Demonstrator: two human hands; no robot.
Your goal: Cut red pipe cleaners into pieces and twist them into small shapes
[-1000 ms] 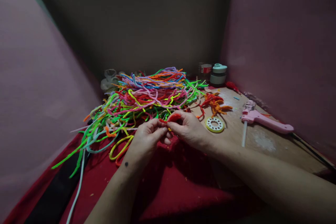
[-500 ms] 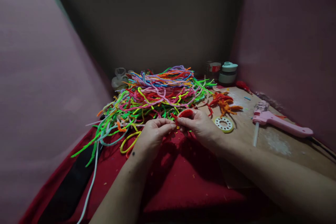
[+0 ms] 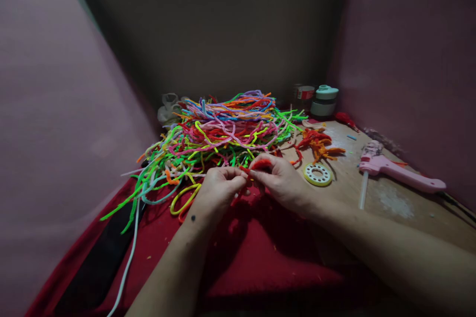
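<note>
Between my two hands is a red pipe cleaner [image 3: 262,164], partly hidden by the fingers. My left hand [image 3: 222,189] pinches one end of it between thumb and forefinger. My right hand [image 3: 277,178] is closed around the curved part, its thumb and fingertips close to the left ones. Just beyond the hands lies a large tangled heap of pipe cleaners [image 3: 230,131] in green, pink, purple, yellow and other colours. A bent yellow pipe cleaner [image 3: 185,201] rests beside my left wrist.
On the brown board [image 3: 349,168] to the right lie a pink hot glue gun [image 3: 403,171], a white-and-yellow ring [image 3: 318,175] and a bundle of orange-red pieces [image 3: 319,144]. A lidded jar [image 3: 324,101] stands behind. Red cloth [image 3: 267,262] covers the front; a white cable [image 3: 130,262] runs left.
My fingertips have drawn slightly closer together on the red pipe cleaner, and the right hand has shifted a little left. The surrounding objects look the same.
</note>
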